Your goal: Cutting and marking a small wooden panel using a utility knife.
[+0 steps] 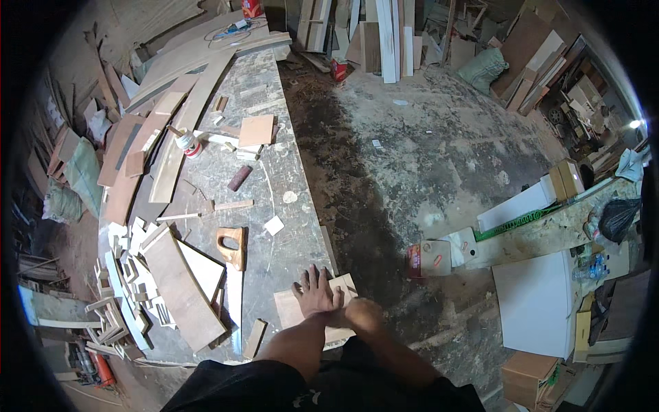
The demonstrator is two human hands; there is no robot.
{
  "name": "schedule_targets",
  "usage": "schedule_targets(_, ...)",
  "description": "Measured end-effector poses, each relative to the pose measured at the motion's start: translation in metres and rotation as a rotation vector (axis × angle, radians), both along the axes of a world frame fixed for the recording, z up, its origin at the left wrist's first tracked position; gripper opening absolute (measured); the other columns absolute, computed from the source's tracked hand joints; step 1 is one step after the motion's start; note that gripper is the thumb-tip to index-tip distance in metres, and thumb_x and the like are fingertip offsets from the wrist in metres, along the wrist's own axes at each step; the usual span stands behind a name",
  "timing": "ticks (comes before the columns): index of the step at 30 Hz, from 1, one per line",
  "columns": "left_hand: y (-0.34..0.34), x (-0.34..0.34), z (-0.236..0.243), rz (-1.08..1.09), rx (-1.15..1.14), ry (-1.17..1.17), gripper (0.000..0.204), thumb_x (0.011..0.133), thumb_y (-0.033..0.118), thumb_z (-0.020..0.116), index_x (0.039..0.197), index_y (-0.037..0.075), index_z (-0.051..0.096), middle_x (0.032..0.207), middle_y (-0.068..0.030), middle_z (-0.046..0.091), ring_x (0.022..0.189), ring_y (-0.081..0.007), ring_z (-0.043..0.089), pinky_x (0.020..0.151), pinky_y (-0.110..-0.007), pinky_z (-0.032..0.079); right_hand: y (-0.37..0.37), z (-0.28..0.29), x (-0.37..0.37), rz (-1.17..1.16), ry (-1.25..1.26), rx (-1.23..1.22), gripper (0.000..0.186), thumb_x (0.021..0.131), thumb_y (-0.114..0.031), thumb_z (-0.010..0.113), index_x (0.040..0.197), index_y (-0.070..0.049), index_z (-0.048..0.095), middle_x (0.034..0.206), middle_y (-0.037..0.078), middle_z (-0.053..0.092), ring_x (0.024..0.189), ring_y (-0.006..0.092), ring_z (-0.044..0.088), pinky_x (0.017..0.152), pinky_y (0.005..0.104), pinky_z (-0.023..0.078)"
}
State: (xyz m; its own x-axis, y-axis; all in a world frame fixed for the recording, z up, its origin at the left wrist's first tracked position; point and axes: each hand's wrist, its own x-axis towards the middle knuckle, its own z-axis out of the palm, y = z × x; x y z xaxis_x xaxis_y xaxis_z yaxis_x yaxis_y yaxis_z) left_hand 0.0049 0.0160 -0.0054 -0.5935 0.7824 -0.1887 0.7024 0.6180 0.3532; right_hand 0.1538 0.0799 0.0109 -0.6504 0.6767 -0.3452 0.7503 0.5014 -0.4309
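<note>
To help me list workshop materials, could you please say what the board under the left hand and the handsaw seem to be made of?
The board looks like wood or plywood, apparently unfinished: pale tan, without gloss. The saw handle seems wooden, perhaps varnished: brown with darker patches. The blade is probably bare steel: pale, silvery.

And there's the wooden-handled steel handsaw (235, 288) on the grey surface (295, 240), long brown wooden plank (184, 285) to its left, pale flat wooden board (287, 314) to its right!
</note>
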Motion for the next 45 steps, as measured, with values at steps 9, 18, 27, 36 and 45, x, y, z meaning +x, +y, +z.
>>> schedule_targets(9,-0.001,0.002,0.005,0.023,-0.023,-0.011,0.082,0.088,0.06,0.047,0.157,0.016,0.038,0.166,-0.0171,0.026,0.152,-0.0415,0.024,0.116,-0.072,0.01,-0.002,0.061,-0.023,-0.089,-0.202,-0.089,0.021,0.087,-0.019,0.065,0.088,-0.003,0.077,0.088,0.022,0.074,0.089,0.0382,0.074,0.078,0.0471,0.059)
schedule_targets(18,0.001,-0.002,0.009,0.012,-0.052,-0.064,0.083,0.089,0.061,0.046,0.157,0.016,0.036,0.168,-0.0169,0.021,0.154,-0.0402,0.02,0.116,-0.072,0.009,0.0,0.055,-0.023,-0.071,-0.198,-0.111,0.027,0.093,-0.019,0.055,0.096,-0.003,0.076,0.098,0.02,0.075,0.09,0.0351,0.075,0.079,0.0465,0.06)
schedule_targets(27,0.004,-0.001,0.002,0.007,-0.003,-0.019,0.083,0.087,0.061,0.048,0.155,0.014,0.039,0.167,-0.0167,0.023,0.152,-0.0411,0.022,0.116,-0.073,0.01,-0.008,0.025,0.003,0.2,-0.163,0.125,0.018,0.084,-0.012,0.064,0.095,-0.003,0.076,0.095,0.018,0.074,0.091,0.0341,0.074,0.08,0.043,0.06)
schedule_targets(36,-0.003,-0.001,0.008,0.008,-0.028,-0.017,0.083,0.088,0.058,0.047,0.158,0.015,0.034,0.168,-0.0162,0.022,0.153,-0.0409,0.022,0.115,-0.074,0.01,-0.003,0.052,-0.043,-0.183,-0.434,-0.104,0.016,0.088,-0.014,0.066,0.095,-0.006,0.077,0.103,0.017,0.075,0.101,0.0341,0.074,0.081,0.0428,0.06)
schedule_targets(45,-0.005,0.0,0.004,0.016,0.009,0.023,0.08,0.089,0.059,0.047,0.153,0.012,0.042,0.166,-0.0184,0.027,0.151,-0.0418,0.026,0.114,-0.073,0.013,0.012,0.048,-0.033,-0.056,-0.299,-0.149,0.028,0.087,-0.021,0.059,0.095,-0.003,0.079,0.099,0.024,0.074,0.096,0.0412,0.073,0.079,0.0507,0.059)
